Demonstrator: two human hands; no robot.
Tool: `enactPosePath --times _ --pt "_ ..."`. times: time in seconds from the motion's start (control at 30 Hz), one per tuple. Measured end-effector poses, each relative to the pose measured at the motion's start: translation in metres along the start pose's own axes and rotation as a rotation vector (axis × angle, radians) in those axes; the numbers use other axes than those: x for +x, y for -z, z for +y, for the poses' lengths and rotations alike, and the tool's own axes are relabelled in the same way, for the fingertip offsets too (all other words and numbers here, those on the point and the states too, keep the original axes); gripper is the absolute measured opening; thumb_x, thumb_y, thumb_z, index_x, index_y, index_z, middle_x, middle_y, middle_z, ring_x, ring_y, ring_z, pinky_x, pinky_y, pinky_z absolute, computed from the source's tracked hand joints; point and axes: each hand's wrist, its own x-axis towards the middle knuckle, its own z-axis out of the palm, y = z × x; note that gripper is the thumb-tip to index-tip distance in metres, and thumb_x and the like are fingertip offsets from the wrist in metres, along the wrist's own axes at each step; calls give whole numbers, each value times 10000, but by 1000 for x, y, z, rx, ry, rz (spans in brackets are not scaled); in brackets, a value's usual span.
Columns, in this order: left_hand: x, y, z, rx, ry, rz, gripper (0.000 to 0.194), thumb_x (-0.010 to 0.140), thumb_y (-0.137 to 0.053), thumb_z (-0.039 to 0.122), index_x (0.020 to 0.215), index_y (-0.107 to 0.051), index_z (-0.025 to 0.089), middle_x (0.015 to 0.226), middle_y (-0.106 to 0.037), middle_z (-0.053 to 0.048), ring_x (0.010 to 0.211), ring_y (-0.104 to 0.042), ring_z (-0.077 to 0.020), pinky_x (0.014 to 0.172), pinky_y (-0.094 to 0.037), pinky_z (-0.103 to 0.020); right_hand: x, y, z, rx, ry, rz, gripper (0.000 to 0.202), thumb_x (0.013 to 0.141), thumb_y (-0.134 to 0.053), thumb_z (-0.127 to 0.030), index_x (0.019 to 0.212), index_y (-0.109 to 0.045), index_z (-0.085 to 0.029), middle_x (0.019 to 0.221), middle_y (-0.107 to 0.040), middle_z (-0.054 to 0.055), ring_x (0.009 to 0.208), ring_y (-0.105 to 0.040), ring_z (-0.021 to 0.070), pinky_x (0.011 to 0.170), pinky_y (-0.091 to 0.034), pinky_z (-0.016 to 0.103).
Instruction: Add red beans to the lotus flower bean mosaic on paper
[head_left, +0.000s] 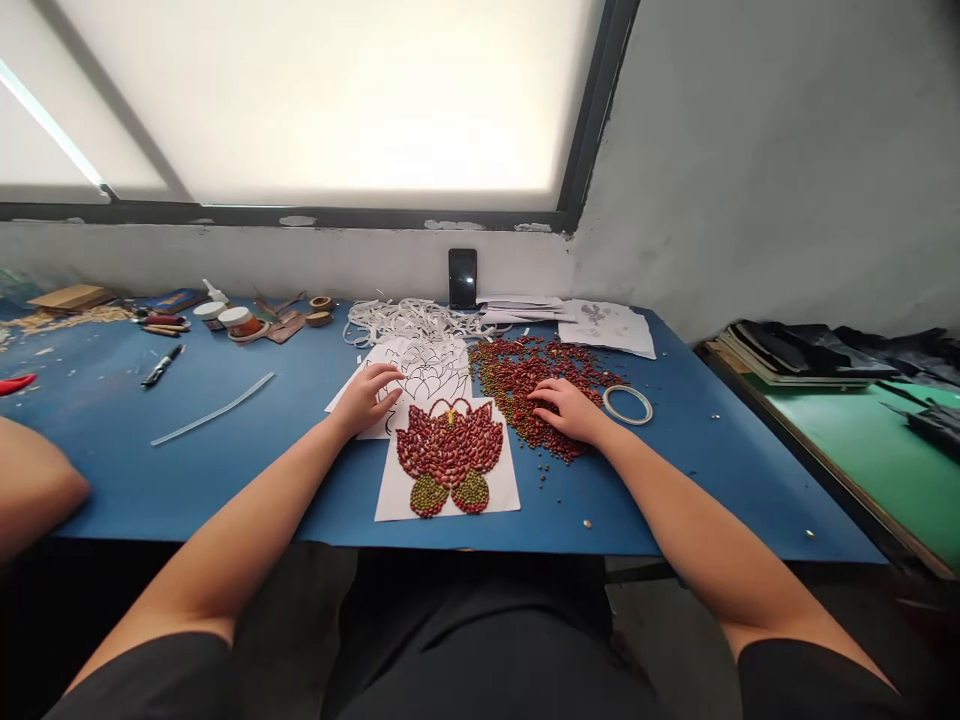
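My left hand lies on white sheets with black line drawings, its fingers apart and holding nothing. On the near side a white card bears a lotus-shaped bean picture, with dark red beans in the petals and green ones in the two lower leaves. My right hand rests at the heap of loose red and green beans, right of the card. Its fingers are loosely bent and apart, touching the heap, and no bean shows in its grasp.
White paper strips, a phone and stacked papers line the back. A tape roll lies right of my right hand. On the left are a marker, glue stick and jars. Another person's arm reaches the left edge.
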Motion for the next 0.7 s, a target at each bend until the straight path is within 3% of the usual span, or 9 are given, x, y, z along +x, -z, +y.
enactPosePath --times 0.43,0.7 --pt "5 -5 0 37 -27 -54 386 964 -531 476 1121 -759 208 1250 -734 -152 1197 -686 -307 1116 -552 -521 -1 8 5 61 25 58 229 1002 -615 -183 1031 -843 -200 1084 -806 121 1081 -747 263 1041 -591 455" --pt "6 -3 -1 58 -54 -73 380 970 -538 491 1135 -759 229 1252 -743 -135 1201 -686 -304 1112 -551 -514 0 10 9 79 -56 128 171 907 -626 -134 922 -785 -195 965 -795 95 896 -732 231 900 -591 386"
